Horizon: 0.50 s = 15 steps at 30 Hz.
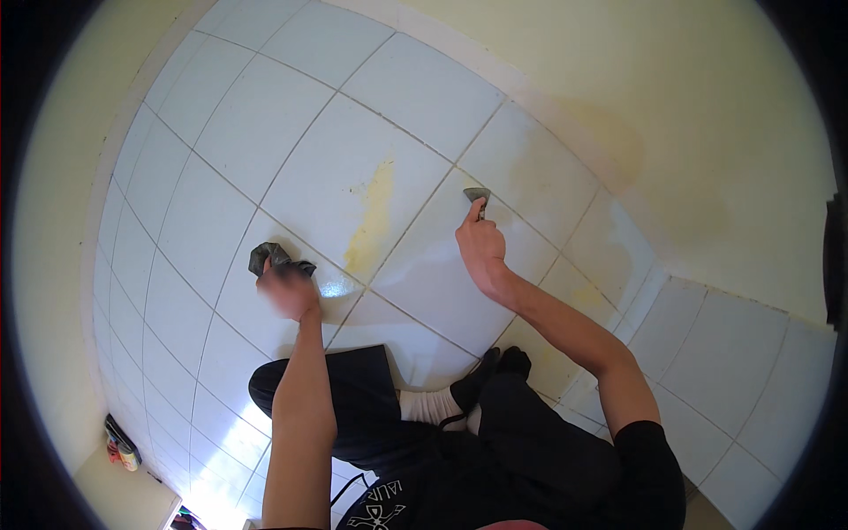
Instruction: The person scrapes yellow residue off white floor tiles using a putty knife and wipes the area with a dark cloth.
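Observation:
My left hand (287, 293), smeared by motion, is closed on a crumpled black rag or plastic bag (268, 254) over the tiled floor (300, 172). I cannot tell which of the two it is. Out ahead on the right, my right hand (483, 250) grips a scraper (477, 193), its index finger stretched along the tool toward the flared blade. The blade is at the tiles near a grout line. Between my hands a yellow smear (378, 208) runs across one pale tile, with small dark specks by its upper end.
Yellowish walls (707, 132) border the floor, with a brown stain at the right. A tiled ledge (724, 353) rises at the right. My folded legs (353, 389) are close below my hands. At the lower left, several small items (122, 443) lie by the wall.

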Each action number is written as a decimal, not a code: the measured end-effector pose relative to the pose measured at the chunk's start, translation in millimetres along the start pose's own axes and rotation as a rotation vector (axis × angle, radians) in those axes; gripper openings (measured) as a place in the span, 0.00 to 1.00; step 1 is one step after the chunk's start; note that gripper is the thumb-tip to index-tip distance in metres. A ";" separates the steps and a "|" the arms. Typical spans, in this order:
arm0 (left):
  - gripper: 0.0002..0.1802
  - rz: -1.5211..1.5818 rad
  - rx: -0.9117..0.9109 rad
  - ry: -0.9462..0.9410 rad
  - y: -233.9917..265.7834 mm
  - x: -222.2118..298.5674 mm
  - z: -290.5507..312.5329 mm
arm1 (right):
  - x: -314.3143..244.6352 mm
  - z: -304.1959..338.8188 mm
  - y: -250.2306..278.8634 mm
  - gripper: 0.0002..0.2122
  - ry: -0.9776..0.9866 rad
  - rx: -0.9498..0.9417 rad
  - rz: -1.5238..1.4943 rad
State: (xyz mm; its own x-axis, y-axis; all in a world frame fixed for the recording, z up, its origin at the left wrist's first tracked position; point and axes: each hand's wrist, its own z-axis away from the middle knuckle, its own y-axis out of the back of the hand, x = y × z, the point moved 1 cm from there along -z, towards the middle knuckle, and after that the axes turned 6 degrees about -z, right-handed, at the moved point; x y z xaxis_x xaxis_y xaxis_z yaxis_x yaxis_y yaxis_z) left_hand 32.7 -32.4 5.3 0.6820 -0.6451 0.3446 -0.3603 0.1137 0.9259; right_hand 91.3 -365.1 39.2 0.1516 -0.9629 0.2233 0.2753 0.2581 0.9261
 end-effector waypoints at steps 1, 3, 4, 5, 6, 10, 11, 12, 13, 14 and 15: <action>0.28 -0.002 0.005 0.002 0.7 -0.6 -1.1 | 0.2 1.7 4.0 0.32 0.004 0.003 -0.002; 0.28 0.008 0.008 -0.011 1.6 -3.5 -1.9 | 2.2 13.1 13.1 0.32 0.162 -0.155 -0.022; 0.28 0.002 0.004 -0.014 2.1 -4.9 -2.2 | 3.4 14.9 16.3 0.32 0.162 -0.161 -0.027; 0.27 0.001 0.006 -0.012 3.0 -5.7 -3.3 | 4.4 14.8 18.9 0.30 0.181 -0.141 -0.020; 0.27 0.013 0.005 -0.010 1.4 -2.8 -2.2 | 10.2 12.8 20.9 0.27 0.194 -0.116 -0.004; 0.27 0.020 -0.004 -0.002 -0.7 -5.3 -2.5 | 22.5 0.6 15.2 0.29 0.179 0.028 0.084; 0.27 0.017 0.010 -0.013 -1.1 -6.6 -3.8 | 15.6 7.0 16.4 0.29 0.174 -0.048 0.114; 0.27 0.007 0.023 -0.024 0.1 -11.3 -5.6 | 5.1 14.7 17.2 0.30 0.175 -0.128 0.139; 0.27 0.010 0.015 -0.025 -1.5 -8.6 -2.9 | 1.5 23.1 8.2 0.30 0.169 -0.134 0.144; 0.27 0.014 -0.001 -0.018 -1.7 -5.6 -1.1 | -3.7 31.3 -7.3 0.29 0.209 -0.084 0.361; 0.27 0.016 -0.011 -0.012 -0.7 -3.6 -0.7 | -5.2 33.0 -11.3 0.29 0.228 -0.059 0.467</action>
State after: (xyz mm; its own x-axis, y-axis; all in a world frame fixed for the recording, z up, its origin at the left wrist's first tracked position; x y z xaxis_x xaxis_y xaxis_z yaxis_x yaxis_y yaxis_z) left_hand 31.0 -29.6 3.5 0.6683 -0.6521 0.3580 -0.3640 0.1330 0.9219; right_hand 56.1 -365.6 37.6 0.4724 -0.7044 0.5298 0.1814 0.6659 0.7236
